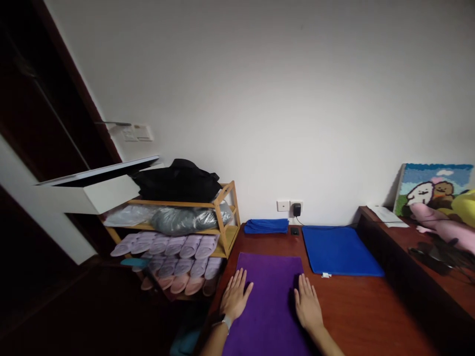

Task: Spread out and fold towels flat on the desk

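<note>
A purple cloth [272, 301] lies spread flat on the reddish-brown wooden table [352, 316]. My left hand [235, 295] rests flat on its left edge, fingers stretched out, with a watch [225, 321] on the wrist. Along the right edge lies my right hand [308, 302], also flat with its fingers extended. Neither hand grips anything. To the right of the purple cloth is a flat blue cloth [341, 249] with a small white tag. A folded blue cloth [266, 226] sits against the wall behind the purple one.
At left stands a wooden shoe rack [227, 217] with rows of slippers [178, 244], a black bag [178, 183] and a white box [111, 193]. A charger [297, 209] is plugged into the wall. A raised ledge at right holds a pink plush toy [441, 227] and a picture [430, 188].
</note>
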A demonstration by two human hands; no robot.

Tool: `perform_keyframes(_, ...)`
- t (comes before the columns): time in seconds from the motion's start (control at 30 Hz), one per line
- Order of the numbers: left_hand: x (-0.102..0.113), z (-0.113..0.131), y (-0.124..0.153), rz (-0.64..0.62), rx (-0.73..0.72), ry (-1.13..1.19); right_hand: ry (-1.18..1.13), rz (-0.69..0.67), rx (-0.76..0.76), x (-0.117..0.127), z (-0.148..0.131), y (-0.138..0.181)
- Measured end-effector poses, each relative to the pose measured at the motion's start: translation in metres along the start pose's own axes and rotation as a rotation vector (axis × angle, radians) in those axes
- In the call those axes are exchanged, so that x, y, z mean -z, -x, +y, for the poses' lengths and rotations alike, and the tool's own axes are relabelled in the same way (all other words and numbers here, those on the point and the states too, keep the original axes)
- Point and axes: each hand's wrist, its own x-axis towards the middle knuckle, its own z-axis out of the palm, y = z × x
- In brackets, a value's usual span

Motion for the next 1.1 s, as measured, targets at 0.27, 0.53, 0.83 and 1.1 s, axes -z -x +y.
perform_keyframes(0.27,-0.004,-0.001,-0.003,-0.007,-0.002,-0.024,-0.026,0.023,-0.001,-0.017,0.0,0.029)
perform_keyframes(0.53,0.014,0.018,-0.009,0.015,-0.019,-0.034,-0.058,0.035,-0.007,-0.011,-0.002,0.027)
perform_keyframes(0.83,-0.006,0.173,0.02,-0.08,-0.393,0.137,-0.053,0.04,0.061,-0.02,0.003,0.027)
perform_keyframes(1.1,0.006,0.068,0.044,-0.095,-0.157,0.035,-0.039,0.053,-0.009,-0.02,0.0,0.027)
